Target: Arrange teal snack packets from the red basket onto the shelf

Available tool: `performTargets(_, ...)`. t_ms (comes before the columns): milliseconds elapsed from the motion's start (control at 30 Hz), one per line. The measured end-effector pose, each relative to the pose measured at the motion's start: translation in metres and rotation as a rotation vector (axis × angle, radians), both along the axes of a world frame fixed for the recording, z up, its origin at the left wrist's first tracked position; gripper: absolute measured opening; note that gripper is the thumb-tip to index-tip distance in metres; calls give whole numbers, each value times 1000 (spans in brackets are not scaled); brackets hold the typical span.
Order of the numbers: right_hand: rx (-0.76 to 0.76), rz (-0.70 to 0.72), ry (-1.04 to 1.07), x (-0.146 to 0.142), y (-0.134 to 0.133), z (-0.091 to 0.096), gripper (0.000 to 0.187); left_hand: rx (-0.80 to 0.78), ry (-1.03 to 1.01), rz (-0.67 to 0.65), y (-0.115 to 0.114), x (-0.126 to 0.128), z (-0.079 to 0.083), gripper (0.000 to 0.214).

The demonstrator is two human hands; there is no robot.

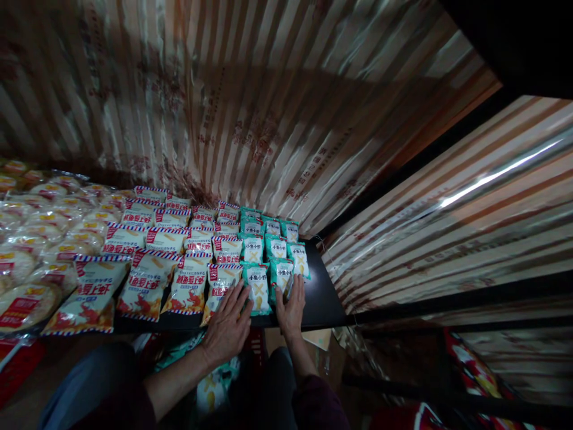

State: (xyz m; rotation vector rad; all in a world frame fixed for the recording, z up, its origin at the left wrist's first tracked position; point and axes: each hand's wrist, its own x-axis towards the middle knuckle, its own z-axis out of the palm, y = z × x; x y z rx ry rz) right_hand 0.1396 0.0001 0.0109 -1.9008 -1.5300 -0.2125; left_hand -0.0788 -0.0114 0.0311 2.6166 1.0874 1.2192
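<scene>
My left hand lies flat with fingers stretched out, pressing on the front white-and-red snack packet and the edge of a teal snack packet. My right hand also rests open, fingers on the front teal packet at the dark shelf's front edge. Behind them teal packets stand in rows going back. Neither hand grips anything.
Rows of red-white-blue snack packets fill the shelf to the left, with round cracker packs further left. Striped wrapped cardboard forms the back and right walls. More goods lie below the shelf.
</scene>
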Motion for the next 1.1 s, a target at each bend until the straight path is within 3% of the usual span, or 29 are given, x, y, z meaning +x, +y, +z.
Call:
performTargets(233,28,232,-90,-38,-4,37,55,35,-50,-34,4,2,-1,32)
performTargets(433,-73,403,-110,-75,19,57,46,17,-105,-87,4,3,-12,25)
performTargets(567,-162,502,-88,-94,42,58,41,7,-141,-89,11,1,-16,26)
performTargets(700,-178,502,-38,-99,56,50,38,-44,-116,-93,15,-2,-17,23)
performTargets(933,-183,507,-78,-94,54,56,40,-38,-104,-136,16,1,-18,22)
performTargets(1100,-262,600,-170,-115,52,68,45,-11,-127,-143,15,4,-26,23)
